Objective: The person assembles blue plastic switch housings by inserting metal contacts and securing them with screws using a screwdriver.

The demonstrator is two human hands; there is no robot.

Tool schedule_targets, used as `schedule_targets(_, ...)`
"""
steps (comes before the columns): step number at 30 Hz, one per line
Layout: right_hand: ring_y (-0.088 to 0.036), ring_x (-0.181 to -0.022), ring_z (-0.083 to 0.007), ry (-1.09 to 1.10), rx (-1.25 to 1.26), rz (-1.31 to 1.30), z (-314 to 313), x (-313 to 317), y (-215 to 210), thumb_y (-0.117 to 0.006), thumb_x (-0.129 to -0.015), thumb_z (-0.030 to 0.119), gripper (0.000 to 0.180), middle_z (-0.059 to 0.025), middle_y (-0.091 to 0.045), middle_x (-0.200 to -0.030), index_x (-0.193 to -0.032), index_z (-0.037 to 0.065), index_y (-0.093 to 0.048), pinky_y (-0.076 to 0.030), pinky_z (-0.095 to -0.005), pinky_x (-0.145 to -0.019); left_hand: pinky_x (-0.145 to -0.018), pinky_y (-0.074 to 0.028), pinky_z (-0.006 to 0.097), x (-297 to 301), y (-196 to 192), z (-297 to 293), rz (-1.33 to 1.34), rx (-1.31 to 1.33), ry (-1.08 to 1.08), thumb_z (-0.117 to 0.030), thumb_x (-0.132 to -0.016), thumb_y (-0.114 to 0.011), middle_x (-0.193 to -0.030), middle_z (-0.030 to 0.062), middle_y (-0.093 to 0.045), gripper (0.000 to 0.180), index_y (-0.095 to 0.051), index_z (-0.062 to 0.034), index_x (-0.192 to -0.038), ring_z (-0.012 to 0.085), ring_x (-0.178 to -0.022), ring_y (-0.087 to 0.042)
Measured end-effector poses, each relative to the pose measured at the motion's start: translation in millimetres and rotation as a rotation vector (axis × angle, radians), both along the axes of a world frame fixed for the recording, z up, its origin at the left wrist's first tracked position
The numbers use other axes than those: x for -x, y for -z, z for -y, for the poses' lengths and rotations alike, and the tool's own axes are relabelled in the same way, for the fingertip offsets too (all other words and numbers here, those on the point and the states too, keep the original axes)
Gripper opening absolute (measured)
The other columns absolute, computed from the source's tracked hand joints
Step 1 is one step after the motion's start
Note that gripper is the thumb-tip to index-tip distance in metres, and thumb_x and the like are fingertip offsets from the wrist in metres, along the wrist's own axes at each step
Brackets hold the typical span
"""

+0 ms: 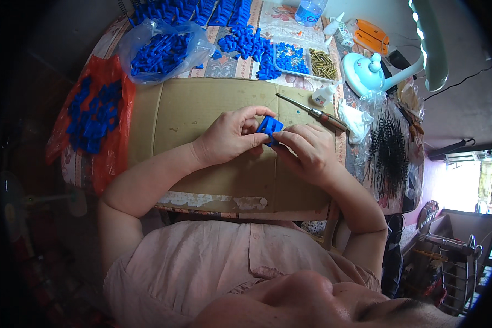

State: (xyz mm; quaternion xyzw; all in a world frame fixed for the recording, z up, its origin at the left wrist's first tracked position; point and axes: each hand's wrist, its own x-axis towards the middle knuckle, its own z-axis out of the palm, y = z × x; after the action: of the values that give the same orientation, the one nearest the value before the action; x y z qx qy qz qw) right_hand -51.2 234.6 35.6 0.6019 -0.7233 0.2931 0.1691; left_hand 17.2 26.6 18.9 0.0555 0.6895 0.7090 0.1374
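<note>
Over the middle of a cardboard sheet (213, 186), both my hands are closed on one small blue plastic part (270, 125). My left hand (232, 134) pinches it from the left, the index finger over its top and the thumb along its lower side. From the right, my right hand (306, 146) presses thumb and fingertips against its lower right edge. Whether the right fingers also hold a smaller piece is hidden. Right of the part, a screwdriver (328, 118) with a brown handle lies on the cardboard, its tip pointing up and left.
A red bag (127, 104) with blue parts lies at the left. Behind the cardboard are a clear bag (202, 52) of blue pieces and a divided clear box (306, 74) with brass-coloured screws. A small white bottle (322, 96), a lamp (366, 74) and black coiled pieces (389, 150) stand or lie right.
</note>
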Motion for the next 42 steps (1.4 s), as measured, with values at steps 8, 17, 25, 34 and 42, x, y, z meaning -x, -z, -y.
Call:
schedule_targets(8,-0.063,-0.07,-0.0244,0.262,-0.109,0.059,-24,15,-18,-0.074,-0.076,0.016,0.021,-0.0068,-0.062,-0.082,-0.091,0.008,-0.063,-0.049,-0.0354,-0.06,-0.064,-0.052,0.022,-1,2,5,-0.079,-0.13,-0.1,-0.001,-0.092,-0.058,-0.086,0.0039,-0.064,0.039,-0.047,-0.0031,-0.129,0.0076,-0.073,-0.062)
schedule_targets(17,-0.063,-0.08,-0.0275,0.62,-0.529,-0.053,-45,33,-18,-0.07,-0.079,0.019,0.019,-0.0087,-0.06,-0.086,-0.092,0.006,-0.063,-0.05,-0.0383,-0.067,-0.069,-0.056,0.025,14,9,21,0.004,-0.302,-0.122,-0.007,-0.094,-0.058,-0.095,0.0085,-0.065,0.041,-0.043,-0.0018,-0.133,0.0131,-0.077,-0.066)
schedule_targets(25,-0.06,-0.081,-0.0259,0.528,-0.49,-0.108,-42,36,-14,-0.067,-0.072,0.012,0.017,-0.0108,-0.056,-0.084,-0.084,0.005,-0.058,-0.05,-0.0396,-0.067,-0.072,-0.056,0.027,16,7,24,0.022,-0.36,-0.086,-0.011,-0.094,-0.06,-0.096,0.0077,-0.064,0.047,-0.04,-0.0029,-0.136,0.0129,-0.079,-0.066)
schedule_targets(34,-0.066,-0.067,-0.024,0.346,-0.111,0.518,-38,19,-32,-0.068,-0.081,0.003,0.025,-0.0113,-0.065,-0.082,-0.104,0.003,-0.058,-0.052,-0.0318,-0.062,-0.071,-0.055,0.027,20,10,32,-0.041,-0.379,-0.113,-0.011,-0.096,-0.057,-0.096,0.0074,-0.064,0.046,-0.039,-0.0033,-0.137,0.0115,-0.079,-0.065)
schedule_targets(42,-0.069,-0.072,-0.0207,0.235,-0.127,0.341,-35,17,-38,-0.069,-0.08,0.002,0.028,-0.0107,-0.068,-0.088,-0.108,0.005,-0.064,-0.055,-0.0295,-0.062,-0.071,-0.054,0.026,20,8,33,-0.079,-0.391,-0.145,-0.01,-0.097,-0.053,-0.096,0.005,-0.062,0.04,-0.043,-0.0024,-0.135,0.01,-0.078,-0.062)
